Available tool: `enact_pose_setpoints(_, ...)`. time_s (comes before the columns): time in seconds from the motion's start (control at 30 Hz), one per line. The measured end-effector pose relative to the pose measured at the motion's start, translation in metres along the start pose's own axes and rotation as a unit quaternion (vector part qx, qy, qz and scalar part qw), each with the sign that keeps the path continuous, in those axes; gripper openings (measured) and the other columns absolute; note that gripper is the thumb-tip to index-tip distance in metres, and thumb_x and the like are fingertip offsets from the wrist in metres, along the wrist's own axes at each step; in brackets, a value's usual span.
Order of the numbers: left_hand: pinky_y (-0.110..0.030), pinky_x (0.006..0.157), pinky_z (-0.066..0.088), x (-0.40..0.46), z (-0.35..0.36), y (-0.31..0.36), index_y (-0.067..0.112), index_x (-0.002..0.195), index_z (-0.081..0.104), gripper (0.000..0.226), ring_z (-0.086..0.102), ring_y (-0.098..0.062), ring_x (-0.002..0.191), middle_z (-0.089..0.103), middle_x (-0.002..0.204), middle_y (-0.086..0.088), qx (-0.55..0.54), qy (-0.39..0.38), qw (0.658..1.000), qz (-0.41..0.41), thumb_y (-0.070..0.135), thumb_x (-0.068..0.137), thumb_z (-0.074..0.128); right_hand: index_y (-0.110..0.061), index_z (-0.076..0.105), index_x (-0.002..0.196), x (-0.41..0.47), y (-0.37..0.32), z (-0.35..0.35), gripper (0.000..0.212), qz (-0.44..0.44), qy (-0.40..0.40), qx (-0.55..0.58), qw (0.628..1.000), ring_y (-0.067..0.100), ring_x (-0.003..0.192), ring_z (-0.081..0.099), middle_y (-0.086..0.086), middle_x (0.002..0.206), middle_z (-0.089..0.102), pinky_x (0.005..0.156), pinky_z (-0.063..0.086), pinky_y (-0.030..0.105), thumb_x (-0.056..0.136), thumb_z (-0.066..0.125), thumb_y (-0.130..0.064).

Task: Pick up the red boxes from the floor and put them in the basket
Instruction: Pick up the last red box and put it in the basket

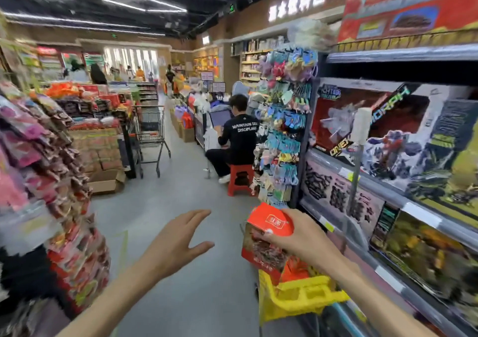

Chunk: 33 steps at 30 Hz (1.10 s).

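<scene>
One red box (266, 238) is in play, carried in the air just above the yellow basket (297, 298), which sits low beside the shelf of toy cartons (388, 155). It looks like printed cardboard: stiff at the edges, light enough for one hand, with glossy faces that may slide a little and panels that could dent under a hard squeeze. The right hand (305, 238) is clamped on its upper end, thumb on the near face and fingers behind, which seems a sound hold near the corners. The left hand (176, 243) is empty, fingers spread apart over the grey floor (194, 194). Further down the aisle a seated person (236, 140) works on a red stool (240, 179).
</scene>
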<state>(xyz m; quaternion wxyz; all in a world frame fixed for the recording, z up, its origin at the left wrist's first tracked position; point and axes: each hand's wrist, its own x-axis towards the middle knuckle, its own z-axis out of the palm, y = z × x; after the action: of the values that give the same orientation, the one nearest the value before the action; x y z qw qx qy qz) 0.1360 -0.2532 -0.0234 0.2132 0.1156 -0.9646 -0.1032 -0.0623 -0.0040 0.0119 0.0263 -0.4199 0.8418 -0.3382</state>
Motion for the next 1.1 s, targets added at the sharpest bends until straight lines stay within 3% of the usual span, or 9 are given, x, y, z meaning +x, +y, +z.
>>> enact_pose_setpoints(0.1,-0.034,0.106,0.038,0.073,0.028,-0.048,0.031,0.149,0.031,0.076,0.043,-0.015,0.131,0.041,0.149,0.009,-0.008,-0.017,0.999,0.031,0.073,0.088,0.042,-0.038,0.058,0.107,0.059,0.014,0.017,0.06,0.027,0.008,-0.001,1.0,0.0,0.08,0.062,-0.014,0.093,0.065,0.068,0.055,0.033,0.064,0.069,-0.078)
enact_pose_setpoints(0.2,-0.028,0.106,0.033,0.148,0.055,-0.089,0.028,0.149,0.033,0.071,0.043,-0.016,0.131,0.042,0.149,0.007,-0.03,-0.041,0.996,0.073,0.062,0.091,0.054,-0.039,0.054,0.105,0.115,0.029,0.029,0.053,0.069,0.029,-0.01,0.997,0.002,0.082,0.061,-0.013,0.096,0.064,0.072,0.054,0.034,0.067,0.071,-0.071)
enact_pose_setpoints(0.33,-0.027,0.099,0.035,0.241,0.096,-0.12,0.026,0.146,0.037,0.07,0.047,-0.017,0.126,0.048,0.143,0.004,-0.052,-0.093,0.984,0.146,0.056,0.089,0.062,-0.032,0.054,0.119,0.17,0.05,0.032,0.066,0.137,0.065,-0.051,0.987,0.006,0.09,0.059,-0.015,0.104,0.059,0.08,0.053,0.035,0.07,0.068,-0.073)
enact_pose_setpoints(0.5,-0.03,0.103,0.038,0.332,0.172,-0.125,0.024,0.147,0.036,0.077,0.046,-0.019,0.127,0.046,0.142,0.002,-0.108,-0.155,0.953,0.238,0.073,0.087,0.042,-0.034,0.047,0.129,0.21,0.102,0.037,0.082,0.243,0.092,-0.098,0.961,0.014,0.106,0.053,-0.009,0.12,0.055,0.087,0.049,0.039,0.066,0.057,-0.086)
enact_pose_setpoints(0.6,-0.043,0.105,0.039,0.369,0.219,-0.118,0.026,0.148,0.035,0.077,0.044,-0.024,0.129,0.046,0.144,0.0,-0.118,-0.18,0.937,0.274,0.075,0.088,0.039,-0.032,0.05,0.126,0.22,0.139,0.045,0.083,0.292,0.103,-0.118,0.944,0.014,0.103,0.055,-0.007,0.117,0.058,0.084,0.05,0.038,0.065,0.053,-0.089)
enact_pose_setpoints(0.7,-0.038,0.106,0.037,0.401,0.261,-0.112,0.026,0.148,0.035,0.083,0.042,-0.022,0.133,0.044,0.147,0.003,-0.128,-0.203,0.923,0.302,0.079,0.085,0.033,-0.03,0.051,0.13,0.228,0.184,0.059,0.089,0.332,0.118,-0.148,0.924,0.016,0.104,0.057,-0.006,0.116,0.061,0.085,0.049,0.037,0.064,0.051,-0.09)
enact_pose_setpoints(0.83,-0.037,0.106,0.04,0.437,0.32,-0.117,0.033,0.15,0.028,0.08,0.042,-0.015,0.133,0.041,0.149,0.01,-0.147,-0.259,0.903,0.31,0.081,0.085,0.031,-0.036,0.05,0.131,0.232,0.252,0.096,0.087,0.385,0.112,-0.162,0.901,0.014,0.113,0.059,-0.011,0.125,0.063,0.087,0.049,0.035,0.062,0.051,-0.09)
enact_pose_setpoints(1.1,-0.046,0.104,0.042,0.487,0.444,-0.142,0.028,0.15,0.032,0.078,0.039,-0.019,0.136,0.04,0.15,0.007,-0.153,-0.32,0.878,0.322,0.073,0.087,0.04,-0.02,0.041,0.142,0.252,0.357,0.173,0.092,0.515,0.019,-0.161,0.842,0.023,0.124,0.049,0.004,0.135,0.053,0.102,0.038,0.034,0.071,0.063,-0.074)
